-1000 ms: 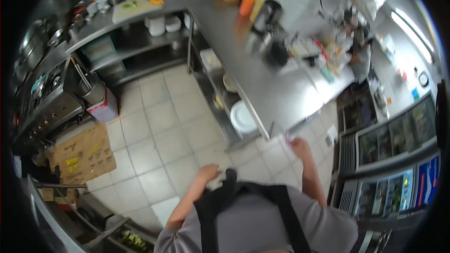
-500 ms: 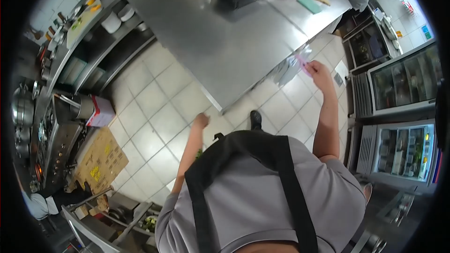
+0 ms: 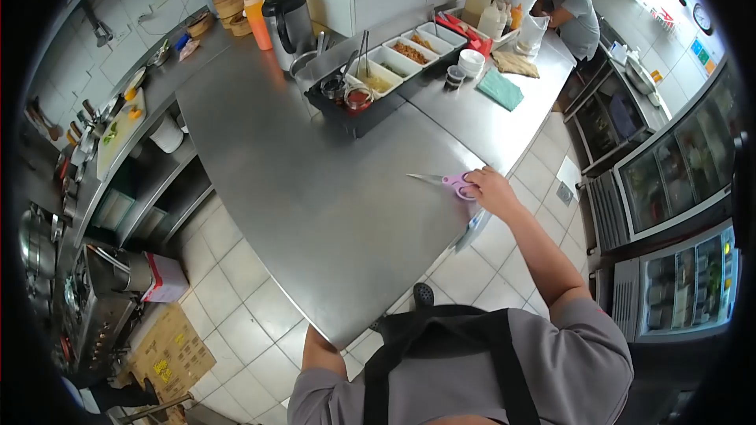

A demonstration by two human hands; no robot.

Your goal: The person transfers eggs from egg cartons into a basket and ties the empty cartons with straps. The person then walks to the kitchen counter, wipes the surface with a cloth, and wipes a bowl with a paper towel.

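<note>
Scissors (image 3: 457,183) with pink-purple handles are at the right side of the steel table (image 3: 339,212), their blades pointing left over the top. My right hand (image 3: 490,190) has its fingers closed around the handles. Whether the scissors rest on the metal or hover just above it, I cannot tell. Only the forearm of my left arm (image 3: 323,356) shows at the table's near corner; the hand itself is hidden beneath the edge.
A black condiment rack (image 3: 350,120) with white food tubs stands across the table. Behind it are a steel jug (image 3: 287,27) and an orange bottle (image 3: 257,22). A green cloth (image 3: 500,90) lies at right. Another person (image 3: 579,16) works beyond. Glass-door fridges (image 3: 677,161) line the right.
My right hand has brought the scissors from beside the table onto or over its top. I have come closer to the table, and my left hand has gone out of sight under its edge.
</note>
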